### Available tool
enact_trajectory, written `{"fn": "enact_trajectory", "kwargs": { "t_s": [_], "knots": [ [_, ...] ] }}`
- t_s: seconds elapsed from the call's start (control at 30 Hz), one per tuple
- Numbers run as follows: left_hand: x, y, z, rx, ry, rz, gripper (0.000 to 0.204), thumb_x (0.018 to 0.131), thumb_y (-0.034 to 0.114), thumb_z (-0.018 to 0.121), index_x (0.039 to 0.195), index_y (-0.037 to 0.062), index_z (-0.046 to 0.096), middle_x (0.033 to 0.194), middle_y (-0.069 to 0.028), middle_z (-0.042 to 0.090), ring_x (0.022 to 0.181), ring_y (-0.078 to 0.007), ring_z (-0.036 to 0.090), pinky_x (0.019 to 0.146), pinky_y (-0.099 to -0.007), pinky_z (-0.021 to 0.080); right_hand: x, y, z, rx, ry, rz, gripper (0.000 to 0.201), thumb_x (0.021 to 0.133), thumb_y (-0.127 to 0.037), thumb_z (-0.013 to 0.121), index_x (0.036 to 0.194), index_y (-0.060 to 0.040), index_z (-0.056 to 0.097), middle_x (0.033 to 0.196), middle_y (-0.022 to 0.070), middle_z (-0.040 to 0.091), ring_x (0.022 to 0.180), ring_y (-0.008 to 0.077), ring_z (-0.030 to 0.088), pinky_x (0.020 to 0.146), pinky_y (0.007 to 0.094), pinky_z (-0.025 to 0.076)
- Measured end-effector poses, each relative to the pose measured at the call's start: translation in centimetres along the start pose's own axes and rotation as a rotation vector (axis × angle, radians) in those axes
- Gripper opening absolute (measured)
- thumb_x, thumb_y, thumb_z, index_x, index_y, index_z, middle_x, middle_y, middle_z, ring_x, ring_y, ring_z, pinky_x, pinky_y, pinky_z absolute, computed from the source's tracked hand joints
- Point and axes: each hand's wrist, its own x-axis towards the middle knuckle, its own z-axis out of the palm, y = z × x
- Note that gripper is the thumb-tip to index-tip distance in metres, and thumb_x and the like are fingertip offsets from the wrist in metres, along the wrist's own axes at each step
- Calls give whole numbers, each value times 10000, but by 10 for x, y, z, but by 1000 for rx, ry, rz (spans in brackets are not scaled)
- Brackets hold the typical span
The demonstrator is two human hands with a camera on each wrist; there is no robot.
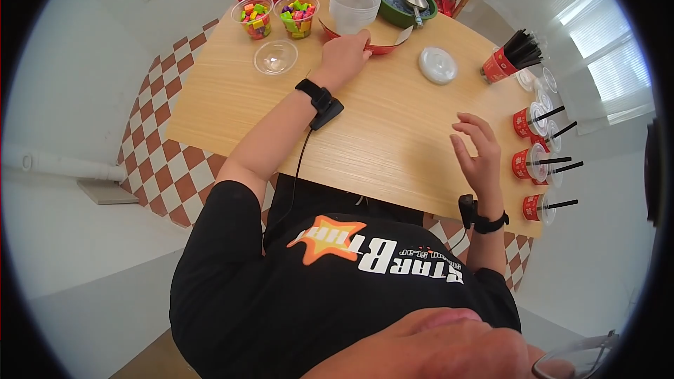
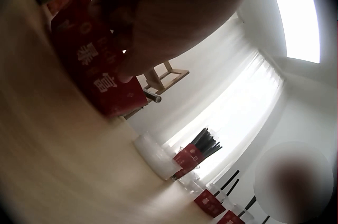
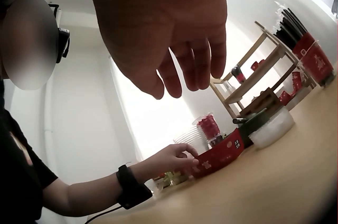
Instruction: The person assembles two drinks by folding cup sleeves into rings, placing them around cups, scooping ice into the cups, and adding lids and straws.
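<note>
My left hand [image 1: 345,60] pinches a curved red paper cup sleeve [image 1: 385,50] at the far side of the table, close in front of a stack of clear plastic cups [image 1: 353,8]. In the left wrist view the thumb lies over the printed face of the sleeve [image 2: 95,68], which bears white characters; the other fingertips are in shadow. Held over the right part of the table, my right hand [image 1: 479,151] has nothing in it, its fingers loosely extended. The right wrist view shows that palm [image 3: 169,18] and, beyond it, the left hand at the sleeve.
Two cups of colourful pieces [image 1: 297,17] and a clear round lid [image 1: 275,57] are at the left. A green bowl [image 1: 387,12] with a scoop stands behind. Stacked lids [image 1: 438,65], a container of black straws [image 1: 497,67] and several red-sleeved cups with straws [image 1: 521,163] line the right.
</note>
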Motion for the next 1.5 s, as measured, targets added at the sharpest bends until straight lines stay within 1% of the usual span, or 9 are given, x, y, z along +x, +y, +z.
{"fn": "enact_trajectory", "kwargs": {
  "t_s": [0.63,0.73,0.8,0.93,1.1,1.17,1.27,1.37,1.5],
  "knots": [
    [-18,11,-35,93,166,269,108,875,210,668,893,105,687,770,-99,681,709,-309,662,590,-396,506,-34,7,25,314,-76,141,159,863,-78,710,996,3,681,954,131,703,887,242,666,813,342,528],
    [-44,41,-48,5,202,362,92,864,172,683,891,84,678,749,-100,677,675,-310,657,560,-381,495,-36,10,34,433,-109,315,298,909,-97,683,1183,6,627,1106,125,684,971,202,654,837,332,530],
    [-69,65,-54,-39,187,439,84,861,152,687,897,77,674,734,-98,674,658,-308,656,546,-375,489,-31,4,47,899,171,517,492,965,-143,630,1404,-7,456,1291,126,596,1075,174,616,873,315,526],
    [-108,92,-53,-8,-82,637,145,887,136,675,1027,95,674,780,-97,692,683,-299,674,580,-369,516,-20,3,47,1144,242,598,616,996,-185,588,1512,-32,288,1380,145,512,1104,169,593,895,300,518],
    [-97,96,-46,-394,86,476,363,981,204,597,1302,40,556,1191,-176,669,987,-252,689,837,-346,551,-4,13,39,1121,153,355,481,981,-213,623,1378,-9,442,1338,123,548,1001,110,581,843,256,495],
    [-85,104,-45,-1178,122,190,508,1056,290,453,1450,-17,358,1465,-207,463,1256,-261,553,1049,-359,443,0,7,29,1060,96,317,449,960,-222,655,1321,-12,488,1316,113,548,1003,111,572,849,253,484],
    [-81,105,-58,-1423,-45,-43,576,1080,357,333,1503,-20,231,1528,-211,365,1350,-280,450,1114,-388,368,6,-8,23,971,80,179,429,913,-240,719,1249,-25,560,1264,103,539,1015,124,557,870,260,469],
    [-82,98,-63,-1309,-241,-25,600,1078,391,323,1508,-15,222,1507,-224,389,1350,-296,447,1114,-408,366,5,-15,20,845,141,11,448,868,-250,765,1227,-44,595,1227,110,520,1043,153,545,894,285,463],
    [-86,95,-58,-1313,-142,149,631,1071,438,330,1528,9,255,1463,-170,437,1288,-233,490,1063,-354,383,2,-20,11,530,82,-123,514,817,-224,800,1255,-54,591,1212,118,537,1047,182,560,893,308,472]
  ]
}}
